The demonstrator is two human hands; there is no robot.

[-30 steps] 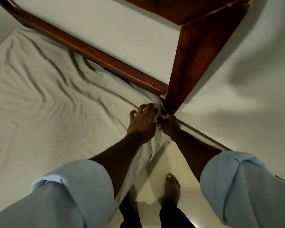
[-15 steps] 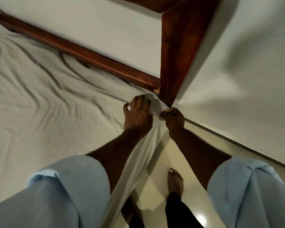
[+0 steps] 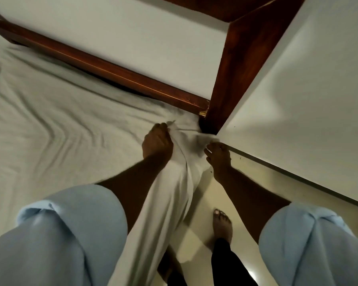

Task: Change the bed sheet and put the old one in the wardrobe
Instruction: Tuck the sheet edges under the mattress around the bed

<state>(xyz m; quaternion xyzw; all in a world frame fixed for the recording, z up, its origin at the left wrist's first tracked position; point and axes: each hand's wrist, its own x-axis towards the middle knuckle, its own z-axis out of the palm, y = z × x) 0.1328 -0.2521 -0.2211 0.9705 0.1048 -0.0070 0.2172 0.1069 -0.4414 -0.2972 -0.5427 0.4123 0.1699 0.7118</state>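
Note:
A wrinkled white bed sheet (image 3: pixel 50 124) covers the mattress on the left. Its corner (image 3: pixel 188 145) is bunched at the meeting of the wooden bed frame rail (image 3: pixel 103 67) and the upright post (image 3: pixel 242 65), and a long fold hangs down toward the floor. My left hand (image 3: pixel 156 142) grips the bunched cloth at the mattress corner. My right hand (image 3: pixel 217 156) pinches the sheet's edge just right of the corner, close to the wall's base.
A white wall (image 3: pixel 298 104) runs along the right, leaving a narrow strip of pale tiled floor (image 3: pixel 203 205) where my bare foot (image 3: pixel 222 223) stands. Another white wall (image 3: pixel 132 32) lies behind the headboard rail.
The corner of the sheet has come up off the mattress and now hangs in a longer fold. My hands have moved slightly apart, the right one toward the wall.

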